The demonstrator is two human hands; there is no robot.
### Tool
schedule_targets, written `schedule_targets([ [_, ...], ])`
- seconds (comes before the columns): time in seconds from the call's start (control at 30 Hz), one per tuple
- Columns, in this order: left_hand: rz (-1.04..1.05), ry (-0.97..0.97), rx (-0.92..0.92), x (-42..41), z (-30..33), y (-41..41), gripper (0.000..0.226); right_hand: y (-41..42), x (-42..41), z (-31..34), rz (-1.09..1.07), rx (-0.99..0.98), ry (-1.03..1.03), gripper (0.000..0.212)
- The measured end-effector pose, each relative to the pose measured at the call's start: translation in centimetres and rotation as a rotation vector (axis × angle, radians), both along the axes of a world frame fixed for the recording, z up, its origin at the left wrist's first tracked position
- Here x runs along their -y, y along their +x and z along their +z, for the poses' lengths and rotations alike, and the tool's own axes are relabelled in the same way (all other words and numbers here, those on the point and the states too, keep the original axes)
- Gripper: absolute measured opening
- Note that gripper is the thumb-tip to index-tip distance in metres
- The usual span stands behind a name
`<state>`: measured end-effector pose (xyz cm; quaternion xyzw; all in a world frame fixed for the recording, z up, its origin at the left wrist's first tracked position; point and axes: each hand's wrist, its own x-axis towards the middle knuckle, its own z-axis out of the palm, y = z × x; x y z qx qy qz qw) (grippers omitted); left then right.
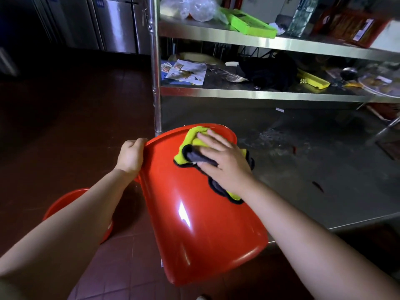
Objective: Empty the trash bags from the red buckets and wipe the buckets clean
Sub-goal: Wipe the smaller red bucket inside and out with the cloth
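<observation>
A red bucket (194,224) lies tipped on its side at the corner of a steel table, its bottom toward me and its mouth pointing away. My left hand (131,155) grips the bucket's rim on the left. My right hand (223,161) lies flat with straight fingers on a yellow cloth (194,137) with black edging, pressing it against the bucket's outer wall near the rim. A second red bucket (65,204) stands on the floor at the lower left, mostly hidden behind my left forearm.
The steel table top (303,169) stretches to the right, smeared and scattered with small debris. Behind it a steel rack (259,94) holds papers, a black cloth, green trays and plastic bags. Its upright post (156,83) stands just beyond the bucket. Dark red floor tiles (65,126) lie left.
</observation>
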<state>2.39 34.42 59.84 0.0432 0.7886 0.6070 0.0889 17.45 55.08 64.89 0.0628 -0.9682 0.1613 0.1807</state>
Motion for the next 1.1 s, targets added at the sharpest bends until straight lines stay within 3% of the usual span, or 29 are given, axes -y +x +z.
schedule_targets([
  [0.13, -0.034, -0.024, -0.03, -0.5, 0.6, -0.6, 0.04, 0.2, -2.8, -0.9, -0.137, 0.059, -0.326, 0.041],
  [0.3, -0.145, -0.434, -0.474, -3.1, 4.1, 0.1, 0.056, 0.8, -2.2, -1.0, -0.173, 0.068, -0.347, 0.037],
  [0.4, -0.24, -0.576, -0.598, -4.6, 5.4, 0.4, 0.06, 1.2, -0.9, -0.9, -0.175, 0.056, -0.28, 0.036],
  [0.57, -0.315, -0.573, -0.573, -4.2, 5.4, -0.4, 0.056, 4.7, 1.5, -0.8, -0.052, 0.017, -0.069, 0.023],
  [0.83, -0.334, -0.561, -0.62, -4.6, 4.8, -1.0, 0.051, 12.0, 4.2, -2.5, 0.31, 0.053, 0.257, 0.045],
  [1.0, -0.357, -0.595, -0.622, -6.0, 5.2, -0.7, 0.053, 9.3, 3.1, -1.2, 0.46, 0.095, 0.421, 0.042],
  [1.1, -0.375, -0.594, -0.618, -6.7, 5.3, -0.8, 0.05, 4.6, 2.8, 0.5, 0.315, 0.106, 0.456, 0.04],
])
